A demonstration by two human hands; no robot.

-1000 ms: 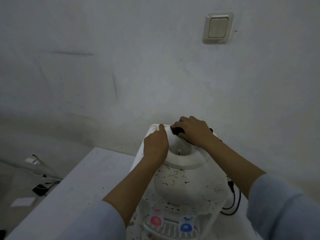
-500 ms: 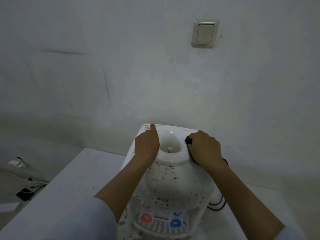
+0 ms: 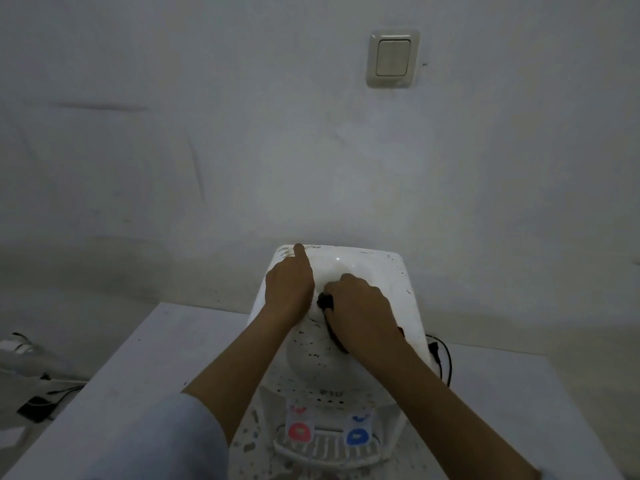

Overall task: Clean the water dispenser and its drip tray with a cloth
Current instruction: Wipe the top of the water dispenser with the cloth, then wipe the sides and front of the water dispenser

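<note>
On top of the water dispenser (image 3: 374, 271), my right hand (image 3: 360, 310) grips the dark cloth (image 3: 325, 301) at the bottle-well rim; left hand (image 3: 289, 284) rests flat, steadying. Risk: hard scrubbing tips the unit; drip tray (image 3: 325, 448) looks untouched.

A plain home room: bare wall (image 3: 173, 150), light switch (image 3: 393, 58).

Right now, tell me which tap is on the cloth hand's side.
The blue tap; the red tap sits below the left hand, which holds no cloth.
</note>
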